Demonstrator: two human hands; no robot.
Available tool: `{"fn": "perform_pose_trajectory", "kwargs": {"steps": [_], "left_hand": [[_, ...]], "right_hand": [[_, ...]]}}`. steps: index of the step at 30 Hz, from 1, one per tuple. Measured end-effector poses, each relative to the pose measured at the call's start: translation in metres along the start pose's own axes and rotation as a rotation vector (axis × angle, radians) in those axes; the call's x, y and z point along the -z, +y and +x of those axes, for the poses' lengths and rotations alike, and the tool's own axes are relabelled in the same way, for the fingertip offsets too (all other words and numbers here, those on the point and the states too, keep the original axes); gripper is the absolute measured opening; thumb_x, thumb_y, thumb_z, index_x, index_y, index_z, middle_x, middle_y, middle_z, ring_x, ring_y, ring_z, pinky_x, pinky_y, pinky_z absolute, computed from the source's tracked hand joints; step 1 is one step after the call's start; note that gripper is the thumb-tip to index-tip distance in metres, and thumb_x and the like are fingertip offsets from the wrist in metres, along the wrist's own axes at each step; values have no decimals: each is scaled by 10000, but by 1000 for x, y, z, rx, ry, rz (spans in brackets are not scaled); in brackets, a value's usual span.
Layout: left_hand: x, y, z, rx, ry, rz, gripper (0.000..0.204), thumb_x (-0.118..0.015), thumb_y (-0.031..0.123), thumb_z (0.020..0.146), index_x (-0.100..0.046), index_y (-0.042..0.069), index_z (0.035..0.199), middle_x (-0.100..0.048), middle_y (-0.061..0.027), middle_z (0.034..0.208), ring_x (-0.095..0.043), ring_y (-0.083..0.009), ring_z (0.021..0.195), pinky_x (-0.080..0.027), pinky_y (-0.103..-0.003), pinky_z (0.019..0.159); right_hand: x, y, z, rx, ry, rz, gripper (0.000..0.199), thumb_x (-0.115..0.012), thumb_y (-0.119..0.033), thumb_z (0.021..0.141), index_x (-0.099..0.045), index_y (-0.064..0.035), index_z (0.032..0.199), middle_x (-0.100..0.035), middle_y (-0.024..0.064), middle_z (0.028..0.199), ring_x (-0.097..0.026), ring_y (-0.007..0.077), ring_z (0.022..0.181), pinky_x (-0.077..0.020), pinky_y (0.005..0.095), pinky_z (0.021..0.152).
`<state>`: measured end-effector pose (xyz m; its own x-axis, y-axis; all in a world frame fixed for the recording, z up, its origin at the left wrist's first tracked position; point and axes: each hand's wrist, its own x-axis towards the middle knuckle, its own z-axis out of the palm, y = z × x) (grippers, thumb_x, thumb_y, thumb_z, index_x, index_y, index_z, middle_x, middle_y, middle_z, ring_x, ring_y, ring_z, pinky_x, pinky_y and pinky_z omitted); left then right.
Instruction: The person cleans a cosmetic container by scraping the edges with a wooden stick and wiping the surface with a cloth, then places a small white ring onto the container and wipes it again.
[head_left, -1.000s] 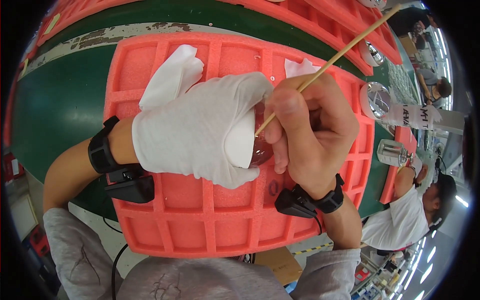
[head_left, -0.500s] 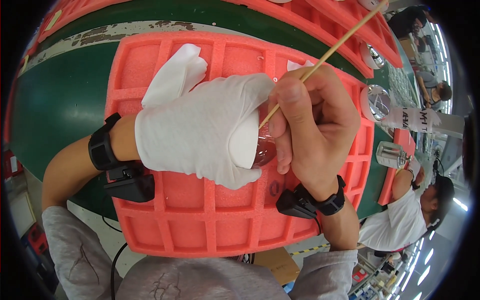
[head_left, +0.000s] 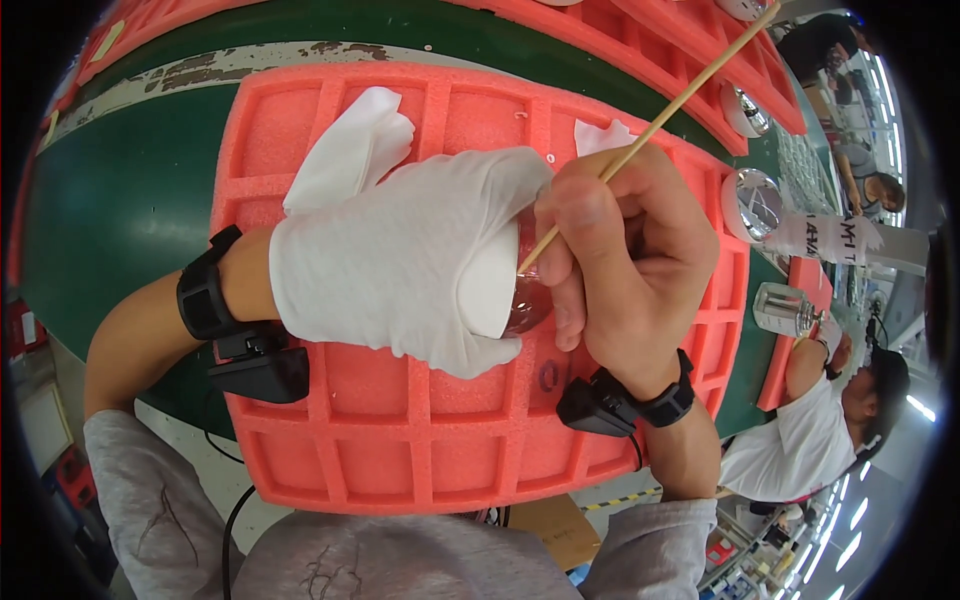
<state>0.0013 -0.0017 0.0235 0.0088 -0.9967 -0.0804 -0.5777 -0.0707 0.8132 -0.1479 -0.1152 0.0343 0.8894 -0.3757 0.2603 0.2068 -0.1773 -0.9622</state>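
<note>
My left hand, in a white cloth glove, is closed round a white round piece with a clear, shiny dome on its right side. The glove hides much of that piece. My bare right hand pinches a thin wooden stick between thumb and fingers. The stick slants from the upper right down to the edge between the white part and the dome, where its tip appears to touch. Both hands are over a red foam tray with square pockets.
A folded white cloth lies on the tray beyond my left hand. Silvery domes stand at the right, near a clear glass bottle with a metal top. More foam trays lie at the back on the green table. A co-worker sits at the right.
My right hand has shifted slightly, and the stick's upper end has moved a little to the right. A white scrap on the tray shows more now. My left hand stays in place.
</note>
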Motion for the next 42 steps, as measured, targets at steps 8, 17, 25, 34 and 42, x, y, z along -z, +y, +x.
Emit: {"fn": "perform_pose_trajectory", "kwargs": {"steps": [8,17,25,34,42], "left_hand": [[6,10,2,-9,-23,-83,485,-822,279,596,-529,128,952,-601,-7,805,-588,-234,779,-359,-398,730],[-2,-3,1,-82,28,19,522,-827,311,608,-541,117,999,-613,-23,842,-596,-225,798,-384,-402,740],[3,4,-1,-55,2,-44,512,-829,299,618,-562,121,1018,-616,-21,860,-600,-238,807,-398,-386,742],[-2,-6,0,-202,76,-26,417,-793,252,651,-552,101,956,-612,-50,808,-622,-235,705,-433,-344,604],[3,4,3,4,-77,-154,503,-829,233,627,-536,75,1004,-606,-44,853,-608,-251,821,-452,-374,719]], "right_hand": [[11,8,2,231,-88,-198,104,-554,-17,993,-593,47,922,-617,85,670,-459,58,391,-328,199,361],[-6,-4,0,-110,153,116,87,-588,8,961,-604,57,891,-628,100,681,-480,67,394,-350,206,376],[10,5,-1,237,-136,-195,97,-552,6,985,-588,56,910,-615,96,667,-472,70,387,-340,211,368],[1,-1,-2,52,36,15,80,-573,21,966,-593,57,897,-620,104,678,-493,74,409,-358,210,377],[2,-2,-8,-74,69,83,54,-628,16,952,-659,30,910,-646,54,709,-528,55,464,-387,220,419]]}}
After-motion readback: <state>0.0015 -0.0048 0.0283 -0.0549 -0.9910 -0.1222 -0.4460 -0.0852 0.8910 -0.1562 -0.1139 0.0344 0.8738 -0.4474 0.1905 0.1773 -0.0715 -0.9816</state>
